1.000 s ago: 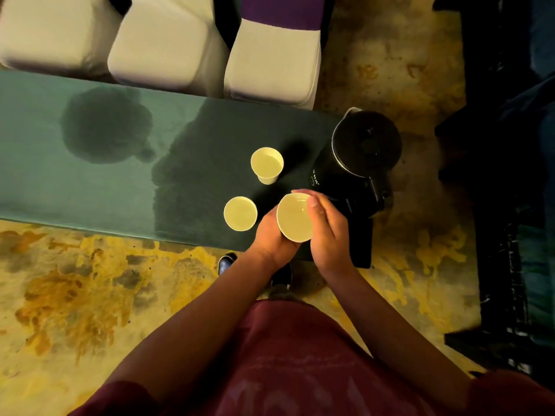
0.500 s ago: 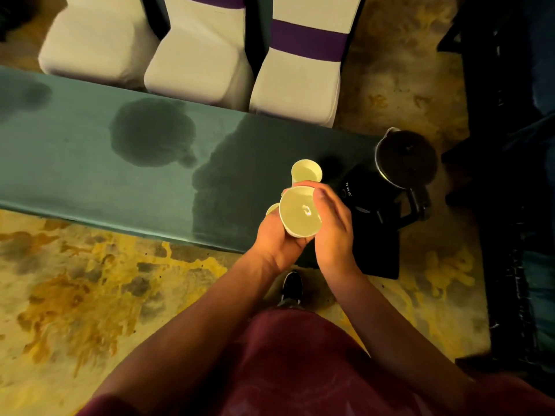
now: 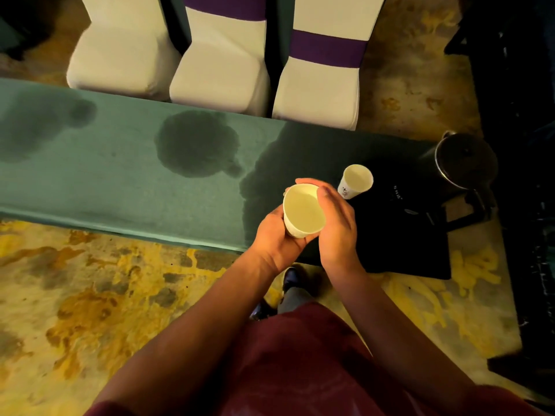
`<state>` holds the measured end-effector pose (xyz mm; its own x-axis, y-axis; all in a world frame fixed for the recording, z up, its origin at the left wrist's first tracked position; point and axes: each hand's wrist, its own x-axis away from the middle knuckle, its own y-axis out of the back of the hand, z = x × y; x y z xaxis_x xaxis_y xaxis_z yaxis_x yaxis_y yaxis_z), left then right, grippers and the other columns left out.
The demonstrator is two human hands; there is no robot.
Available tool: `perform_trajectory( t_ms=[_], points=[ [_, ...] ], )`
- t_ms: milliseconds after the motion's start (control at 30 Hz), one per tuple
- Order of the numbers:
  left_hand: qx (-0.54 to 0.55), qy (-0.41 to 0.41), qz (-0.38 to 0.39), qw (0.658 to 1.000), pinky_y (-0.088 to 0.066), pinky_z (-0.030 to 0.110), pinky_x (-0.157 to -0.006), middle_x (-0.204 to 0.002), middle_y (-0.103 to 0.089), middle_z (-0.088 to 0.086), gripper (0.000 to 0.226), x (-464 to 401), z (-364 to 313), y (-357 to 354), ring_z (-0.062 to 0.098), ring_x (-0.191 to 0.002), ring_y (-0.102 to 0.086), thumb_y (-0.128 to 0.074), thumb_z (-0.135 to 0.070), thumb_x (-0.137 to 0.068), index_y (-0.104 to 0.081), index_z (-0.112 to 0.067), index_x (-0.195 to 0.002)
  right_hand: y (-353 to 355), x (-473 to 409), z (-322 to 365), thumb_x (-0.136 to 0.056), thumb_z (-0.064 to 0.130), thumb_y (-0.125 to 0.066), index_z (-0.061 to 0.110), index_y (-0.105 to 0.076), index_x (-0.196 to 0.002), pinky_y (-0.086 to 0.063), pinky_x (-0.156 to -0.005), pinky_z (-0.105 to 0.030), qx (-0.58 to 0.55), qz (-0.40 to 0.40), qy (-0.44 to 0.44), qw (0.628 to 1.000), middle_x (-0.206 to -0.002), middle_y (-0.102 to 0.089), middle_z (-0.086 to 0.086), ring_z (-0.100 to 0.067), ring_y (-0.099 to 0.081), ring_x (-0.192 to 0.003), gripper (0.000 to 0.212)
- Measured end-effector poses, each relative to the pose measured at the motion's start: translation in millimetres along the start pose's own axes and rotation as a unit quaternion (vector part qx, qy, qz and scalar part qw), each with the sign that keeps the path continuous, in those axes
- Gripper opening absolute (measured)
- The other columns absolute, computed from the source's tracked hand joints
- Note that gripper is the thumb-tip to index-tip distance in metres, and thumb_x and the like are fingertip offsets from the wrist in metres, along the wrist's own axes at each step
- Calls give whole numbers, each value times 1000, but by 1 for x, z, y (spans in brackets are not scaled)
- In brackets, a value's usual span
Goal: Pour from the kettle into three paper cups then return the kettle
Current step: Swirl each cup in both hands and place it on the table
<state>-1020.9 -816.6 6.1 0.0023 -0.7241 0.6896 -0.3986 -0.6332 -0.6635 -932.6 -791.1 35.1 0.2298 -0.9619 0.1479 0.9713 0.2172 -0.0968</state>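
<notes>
I hold a white paper cup (image 3: pixel 304 211) above the table's near edge, mouth up, with pale liquid inside. My left hand (image 3: pixel 274 235) cradles it from the left and below. My right hand (image 3: pixel 338 219) wraps its right side, fingers over the far rim. A second paper cup (image 3: pixel 356 181) stands upright on the green table (image 3: pixel 120 181) just beyond my hands. The black kettle (image 3: pixel 464 163) stands at the table's right end, lid closed, handle toward me. The third cup is hidden behind my hands.
Dark wet stains (image 3: pixel 196 144) mark the green cloth. Three white-covered chairs (image 3: pixel 219 64) with purple bands line the far side. A dark cloth (image 3: pixel 405 244) hangs over the table's right end. Patterned yellow carpet (image 3: pixel 90 295) lies below, dark furniture (image 3: pixel 516 145) at right.
The cup in both hands has stayed lifted and moved slightly left of the kettle; the view has shifted left, and the low cup seen earlier is now hidden behind my hands.
</notes>
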Motion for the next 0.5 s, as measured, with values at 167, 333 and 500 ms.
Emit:
perform_trajectory(
  t_ms=[167,333,500],
  points=[
    [30,-12,-7,999,-58,29,-52,-76,-73,9,33,-22,-30,0,20,-65,-73,-38,-22,-106,-66,-8,-96,-27,-28,-14,-101,23,-40,2,-69,-118,-53,-92,-25,-32,12,-5,999,-122,-71,-17,-31,-66,-115,40],
    [39,-28,-42,998,-58,28,-53,-75,-74,8,33,-46,-57,-5,20,-64,-73,-39,-24,-105,-66,-8,-92,-41,-64,-25,-102,18,-43,2,-72,-113,-52,-93,-28,-10,33,15,999,-116,-74,-14,-27,-69,-110,35],
    [-3,-14,-87,996,-59,26,-59,-75,-73,7,26,-75,-84,-11,18,-66,-71,-43,-20,-101,-65,-10,-93,-53,-105,-31,-100,22,-47,6,-74,-107,-52,-90,-27,34,16,-4,999,-106,-77,-6,-16,-71,-100,32]
  ],
)
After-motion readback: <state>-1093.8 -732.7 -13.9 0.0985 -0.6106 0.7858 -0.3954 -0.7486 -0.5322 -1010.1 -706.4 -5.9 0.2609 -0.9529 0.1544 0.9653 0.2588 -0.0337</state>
